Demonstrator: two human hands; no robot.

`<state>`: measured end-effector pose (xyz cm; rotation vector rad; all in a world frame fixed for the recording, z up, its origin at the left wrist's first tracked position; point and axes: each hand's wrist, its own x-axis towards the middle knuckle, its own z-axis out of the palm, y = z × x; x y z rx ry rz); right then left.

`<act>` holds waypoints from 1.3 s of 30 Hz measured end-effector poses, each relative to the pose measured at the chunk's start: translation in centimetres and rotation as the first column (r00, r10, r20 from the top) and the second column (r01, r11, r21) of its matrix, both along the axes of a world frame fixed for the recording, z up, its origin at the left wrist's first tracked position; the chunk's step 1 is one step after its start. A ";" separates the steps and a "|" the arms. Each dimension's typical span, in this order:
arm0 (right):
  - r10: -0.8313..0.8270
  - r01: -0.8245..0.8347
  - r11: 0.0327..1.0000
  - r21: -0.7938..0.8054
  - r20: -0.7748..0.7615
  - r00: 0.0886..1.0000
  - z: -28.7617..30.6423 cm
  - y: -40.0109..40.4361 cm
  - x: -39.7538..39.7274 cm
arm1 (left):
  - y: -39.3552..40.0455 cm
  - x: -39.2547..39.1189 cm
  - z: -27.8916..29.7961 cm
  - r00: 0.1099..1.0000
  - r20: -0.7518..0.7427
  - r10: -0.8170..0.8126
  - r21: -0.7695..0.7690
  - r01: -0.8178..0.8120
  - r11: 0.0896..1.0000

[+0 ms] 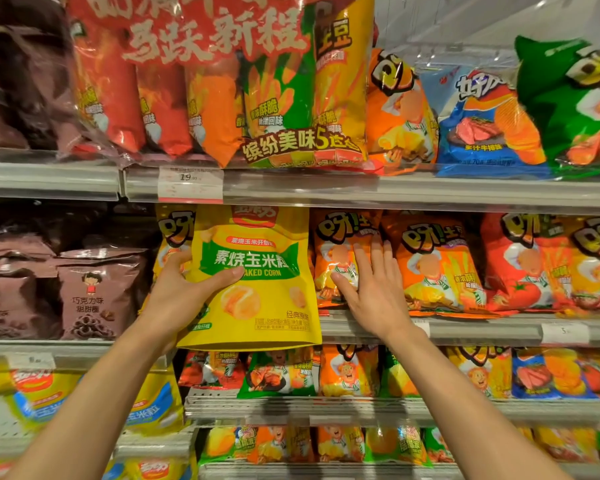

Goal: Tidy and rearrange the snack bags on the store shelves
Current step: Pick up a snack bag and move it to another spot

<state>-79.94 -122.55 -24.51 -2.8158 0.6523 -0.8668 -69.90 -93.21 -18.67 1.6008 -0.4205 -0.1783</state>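
1. Yellow baked-corn bag (257, 282), head view: held in front of the middle shelf (465, 329), the left hand (184, 292) gripping its left edge, thumb across the front.
2. Right hand (374, 289) lies flat, fingers (378, 258) spread, on an orange chip bag (340, 258).
3. Film looks light, crinkly and slippery; gripping the side seam seems best.

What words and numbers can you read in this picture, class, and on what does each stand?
"素烧玉米粒" and "BAKED CORN": yellow corn bag, held in the left hand.
"缤纷美味5连包": multipack.
"19.90": price tag.
"巧克力味 甜甜圈": brown bag.
Other price tags and small print: too blurred.
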 end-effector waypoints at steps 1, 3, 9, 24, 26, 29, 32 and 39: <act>0.003 -0.002 1.000 0.019 -0.011 1.000 -0.1 0.1 -0.1 | 0.1 -0.2 0.0 1.000 0.001 0.007 0.000 -0.007 1.000; 0.032 -0.030 0.996 0.079 -0.018 0.999 0.1 0.2 -0.6 | 0.4 -0.4 -0.2 1.000 0.012 0.006 -0.007 -0.006 1.000; 0.061 -0.136 0.947 0.291 0.254 0.965 0.8 1.8 -3.7 | 1.5 -1.0 -1.5 0.999 0.046 0.007 0.006 -0.007 1.000; 0.493 -0.474 0.303 0.827 0.290 0.820 -1.4 10.1 -6.3 | 4.5 -9.0 -6.9 0.997 0.014 0.075 0.110 -0.076 0.991; 0.528 -0.475 0.243 0.846 0.296 0.796 -2.0 10.4 -6.7 | 4.9 -10.3 -7.4 0.994 0.017 0.105 0.109 -0.106 0.988; 0.569 -0.463 0.234 0.855 0.266 0.778 -3.2 11.4 -7.2 | 6.2 -11.3 -8.5 0.991 -0.021 0.130 0.108 -0.127 0.986; 0.534 -0.468 0.280 0.838 0.269 0.801 -4.2 13.5 -7.5 | 8.3 -11.5 -9.3 0.991 -0.035 0.132 0.104 -0.128 0.986; 0.496 -0.417 0.260 0.871 0.250 0.831 -5.1 22.2 -6.4 | 16.9 -10.1 -9.7 0.996 -0.039 0.083 0.133 -0.077 0.988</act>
